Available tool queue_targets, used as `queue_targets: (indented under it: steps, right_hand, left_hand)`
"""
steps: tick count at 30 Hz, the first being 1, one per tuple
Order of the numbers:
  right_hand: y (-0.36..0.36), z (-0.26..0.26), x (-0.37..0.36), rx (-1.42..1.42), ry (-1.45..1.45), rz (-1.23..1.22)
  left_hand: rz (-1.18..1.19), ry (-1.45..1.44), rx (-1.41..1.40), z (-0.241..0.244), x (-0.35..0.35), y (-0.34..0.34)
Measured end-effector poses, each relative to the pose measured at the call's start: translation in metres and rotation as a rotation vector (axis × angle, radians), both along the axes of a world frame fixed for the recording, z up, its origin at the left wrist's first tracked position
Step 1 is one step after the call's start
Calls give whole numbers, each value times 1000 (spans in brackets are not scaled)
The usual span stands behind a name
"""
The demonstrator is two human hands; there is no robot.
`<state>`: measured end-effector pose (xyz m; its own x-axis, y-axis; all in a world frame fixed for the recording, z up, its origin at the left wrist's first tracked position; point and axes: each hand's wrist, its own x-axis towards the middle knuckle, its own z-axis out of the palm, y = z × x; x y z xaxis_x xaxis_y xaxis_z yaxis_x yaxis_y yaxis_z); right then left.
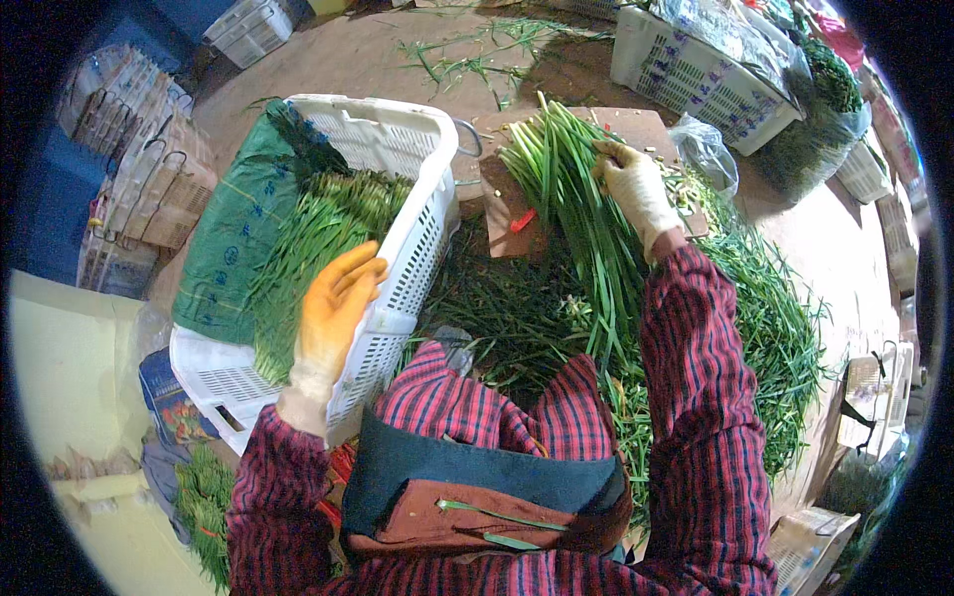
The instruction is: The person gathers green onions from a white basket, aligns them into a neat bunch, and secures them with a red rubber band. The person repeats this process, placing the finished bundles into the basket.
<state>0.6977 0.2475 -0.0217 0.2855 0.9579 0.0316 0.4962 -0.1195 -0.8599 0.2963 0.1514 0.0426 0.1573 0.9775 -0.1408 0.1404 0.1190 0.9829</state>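
My left hand [335,316], in a glove with an orange-coated palm, is over the near side of a white slotted plastic crate [406,316]. Its palm faces up and holds nothing. Inside the crate lie bundled leafy greens [313,246], beside a green woven sheet [238,246] draped over the far-left wall. My right hand [633,186], in a cream glove, has its fingers curled at the right edge of a loose bunch of long green stalks [570,194] with pale ends. Whether it grips any leaves is unclear. The bunch lies across a brown board [503,216], its leaves hanging toward my knees.
A red strip [524,220] lies on the board. Loose leaves pile up on the floor [775,343] to the right and between my feet. Stacked crates [160,179] stand at left. Another white crate [700,74] and a stuffed clear bag [812,149] are at upper right.
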Motion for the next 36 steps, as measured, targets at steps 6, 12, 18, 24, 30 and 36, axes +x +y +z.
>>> queue_targets:
  steps: [6, 12, 18, 24, 30, 36]
  right_hand:
    - [23, -15, -7, 64, -436, -25]
    - [13, -12, -26, 562, -761, -92]
    - [-77, -3, -138, 619, -117, 479]
    - [-114, -146, -186, -256, -306, 1020]
    - [-83, -228, -218, -209, -700, 1008]
    - [-63, -231, -190, -568, -964, 1055]
  left_hand:
    - [-12, 497, 185, -24, -50, -25]
    - [-193, 905, 259, -31, -67, -70]
    - [-142, 938, 201, -56, -76, -67]
    - [-169, 875, 175, -56, -77, -62]
    - [-148, 821, 152, -56, -77, -62]
    - [-173, 799, 101, -65, -84, -54]
